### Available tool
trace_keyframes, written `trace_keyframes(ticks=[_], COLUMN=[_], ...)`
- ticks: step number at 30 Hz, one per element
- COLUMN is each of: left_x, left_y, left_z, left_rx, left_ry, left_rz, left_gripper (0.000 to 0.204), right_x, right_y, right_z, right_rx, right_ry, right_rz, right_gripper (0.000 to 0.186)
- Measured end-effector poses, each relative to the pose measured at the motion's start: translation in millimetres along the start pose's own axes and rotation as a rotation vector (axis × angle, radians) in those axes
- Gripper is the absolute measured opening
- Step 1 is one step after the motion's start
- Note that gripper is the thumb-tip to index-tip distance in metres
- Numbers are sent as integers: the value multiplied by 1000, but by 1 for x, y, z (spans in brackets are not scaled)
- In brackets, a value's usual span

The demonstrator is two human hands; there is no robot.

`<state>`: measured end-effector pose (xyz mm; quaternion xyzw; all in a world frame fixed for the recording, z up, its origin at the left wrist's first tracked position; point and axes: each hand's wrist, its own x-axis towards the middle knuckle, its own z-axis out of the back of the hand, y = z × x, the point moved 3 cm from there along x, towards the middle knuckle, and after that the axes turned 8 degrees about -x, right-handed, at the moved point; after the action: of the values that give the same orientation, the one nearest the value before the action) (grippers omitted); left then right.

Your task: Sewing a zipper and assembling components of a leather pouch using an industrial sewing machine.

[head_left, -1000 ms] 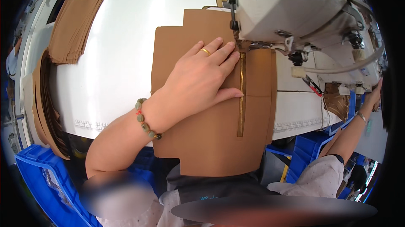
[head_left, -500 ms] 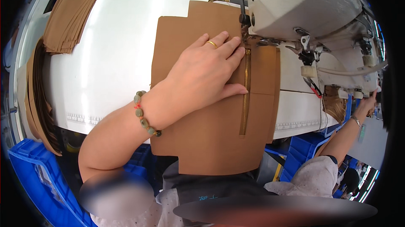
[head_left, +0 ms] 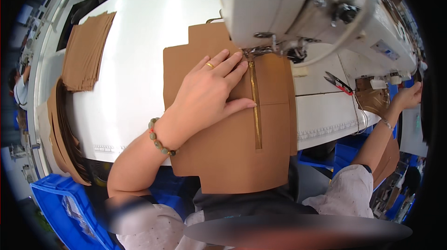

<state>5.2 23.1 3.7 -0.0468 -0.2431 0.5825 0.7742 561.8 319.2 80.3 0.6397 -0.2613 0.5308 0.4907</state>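
Observation:
My left hand (head_left: 207, 89) lies open on a brown cut panel (head_left: 233, 166) with a gold zipper (head_left: 255, 115) running lengthwise in it. My fingertips are beside the zipper's top, close to the needle area of a white sewing machine (head_left: 251, 3), and my thumb rests near the zipper's middle. The panel's lower part hangs past the table's front edge. My right hand (head_left: 410, 95) is raised at the far right end of the machine, fingers curled; what they grip is hidden. Red-and-black snips (head_left: 338, 82) lie on the table right of the panel.
Brown piece stacks (head_left: 86, 50) and curved cut pieces (head_left: 63, 138) lie on the left of the white table (head_left: 139, 26). Blue bins (head_left: 60, 203) stand below at both sides. More brown pieces (head_left: 372, 101) sit at the right. Another person (head_left: 21, 87) is at far left.
The view has shifted, so table and machine appear moved. My left hand stays on the panel by the zipper; my right hand stays at the machine's right end.

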Motion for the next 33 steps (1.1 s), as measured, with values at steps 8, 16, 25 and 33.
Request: trace_keyframes(ticks=[8, 16, 25, 33], left_x=[5, 8, 8, 7], left_y=[-3, -2, -3, -6], left_z=[3, 3, 4, 4], left_rx=[8, 34, 35, 45], left_ry=[71, 48, 53, 53], left_rz=[13, -2, 5, 1], left_gripper=[76, 75, 74, 74], right_x=[-124, -165, -183, -177], right_y=[270, 336, 342, 342], right_z=[36, -17, -25, -27], right_rx=[506, 689, 652, 775], right_ry=[675, 1126, 955, 1018], right_rz=[804, 260, 220, 194], right_gripper=[19, 21, 15, 13])
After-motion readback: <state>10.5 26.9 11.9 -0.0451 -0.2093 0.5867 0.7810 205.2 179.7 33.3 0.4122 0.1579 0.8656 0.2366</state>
